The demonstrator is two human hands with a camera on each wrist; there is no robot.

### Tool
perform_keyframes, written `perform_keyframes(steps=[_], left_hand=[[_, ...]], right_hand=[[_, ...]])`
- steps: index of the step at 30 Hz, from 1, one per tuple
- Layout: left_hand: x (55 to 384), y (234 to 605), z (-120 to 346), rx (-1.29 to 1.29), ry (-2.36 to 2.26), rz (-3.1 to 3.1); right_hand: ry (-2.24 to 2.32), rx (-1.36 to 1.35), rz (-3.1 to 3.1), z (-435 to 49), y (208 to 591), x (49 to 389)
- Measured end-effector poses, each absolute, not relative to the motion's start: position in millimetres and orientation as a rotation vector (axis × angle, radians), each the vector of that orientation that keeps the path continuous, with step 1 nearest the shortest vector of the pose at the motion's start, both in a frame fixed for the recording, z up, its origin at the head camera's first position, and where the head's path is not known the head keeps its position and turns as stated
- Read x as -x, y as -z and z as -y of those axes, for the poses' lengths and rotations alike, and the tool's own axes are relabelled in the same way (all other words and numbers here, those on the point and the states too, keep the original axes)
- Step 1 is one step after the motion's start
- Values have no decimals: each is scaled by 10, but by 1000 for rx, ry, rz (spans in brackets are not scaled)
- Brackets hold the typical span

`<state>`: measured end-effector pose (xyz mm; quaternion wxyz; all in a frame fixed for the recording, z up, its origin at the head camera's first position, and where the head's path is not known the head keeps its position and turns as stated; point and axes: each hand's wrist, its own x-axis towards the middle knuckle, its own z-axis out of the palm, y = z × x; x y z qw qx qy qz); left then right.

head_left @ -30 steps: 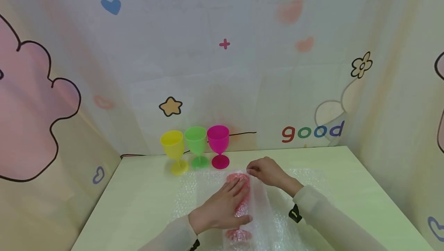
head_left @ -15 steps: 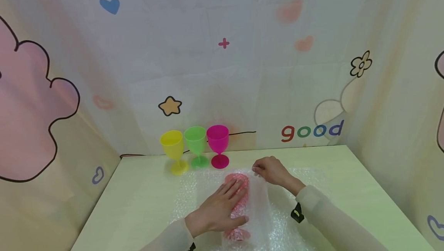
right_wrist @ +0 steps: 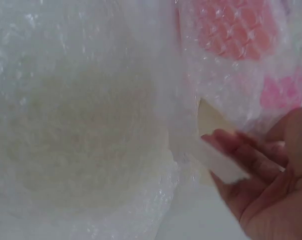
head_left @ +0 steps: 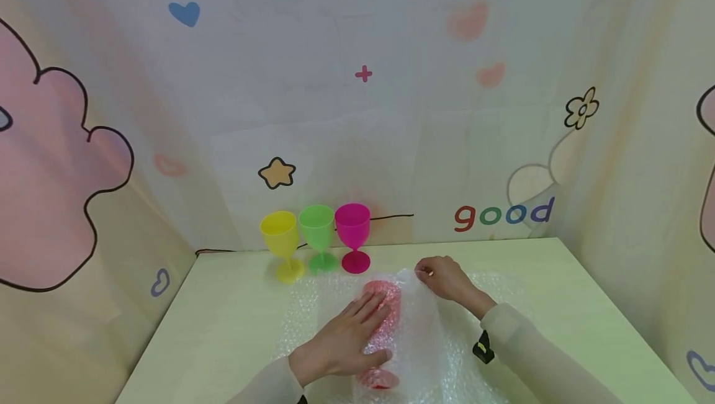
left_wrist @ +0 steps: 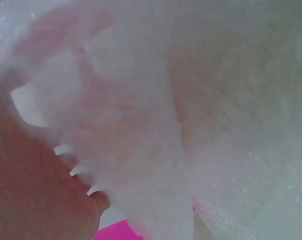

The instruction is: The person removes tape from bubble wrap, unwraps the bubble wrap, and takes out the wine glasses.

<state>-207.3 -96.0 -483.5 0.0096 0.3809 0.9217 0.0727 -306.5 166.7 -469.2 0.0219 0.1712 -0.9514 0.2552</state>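
A red goblet (head_left: pixel 393 308) lies on the table under a layer of clear bubble wrap (head_left: pixel 419 342), its foot toward the person. Fingers spread, my left hand (head_left: pixel 341 342) rests flat on the wrapped goblet, covering part of the bowl and stem. At the far edge of the wrap, right of the goblet's rim, my right hand (head_left: pixel 445 277) pinches the upper layer. The right wrist view shows that hand (right_wrist: pixel 270 170) with a strip of wrap between fingers and thumb. In the left wrist view the wrap hangs hazily beside my left hand (left_wrist: pixel 41 185).
Three goblets stand upright in a row at the back of the table (head_left: pixel 558 323): a yellow one (head_left: pixel 279 233), a green one (head_left: pixel 316 227) and a magenta one (head_left: pixel 353 225). More bubble wrap spreads beneath and on both sides. A printed curtain (head_left: pixel 313 112) hangs behind.
My right hand has moved a little to the right, drawing the upper wrap layer outward. The left hand and the wrapped goblet have shifted slightly left.
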Motion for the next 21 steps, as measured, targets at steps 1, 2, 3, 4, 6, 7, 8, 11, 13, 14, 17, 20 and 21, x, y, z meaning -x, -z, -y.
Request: perform_keyframes(steps=[1, 2, 3, 4, 6, 7, 8, 11, 13, 14, 17, 20, 21], left_hand=[[2069, 4826, 960, -1185, -226, -2877], [2065, 4811, 957, -1186, -218, -2879], [2061, 4793, 950, -1188, -216, -2880], [2059, 4776, 937, -1195, -216, -2883], [2059, 4742, 899, -1218, -221, -2884], [2062, 4729, 873, -1236, -222, -2883], [2066, 4717, 844, -1254, -221, -2881], [2082, 4703, 761, -1294, -208, -2872], [2095, 4712, 721, -1303, -174, -2870], [2100, 4717, 710, -1299, -156, -2870], [2112, 4747, 704, -1279, -105, -2881], [2118, 4772, 727, -1267, -70, -2901], [2119, 4780, 738, -1266, -73, -2908]], right_hand=[[-825, -561, 2944, -1659, 4678, 3061], [-855, -593, 2942, -1649, 4666, 3060], [-876, -634, 2938, -1640, 4655, 3062], [-893, -679, 2939, -1629, 4643, 3063], [-878, -752, 2942, -1604, 4623, 3065], [-859, -784, 2942, -1591, 4618, 3066], [-841, -809, 2942, -1578, 4617, 3069], [-803, -841, 2939, -1542, 4618, 3071], [-796, -829, 2939, -1528, 4622, 3072], [-798, -819, 2938, -1525, 4625, 3073], [-769, -806, 2920, -1530, 4639, 3080], [-736, -819, 2880, -1553, 4643, 3083], [-723, -823, 2868, -1563, 4640, 3082]])
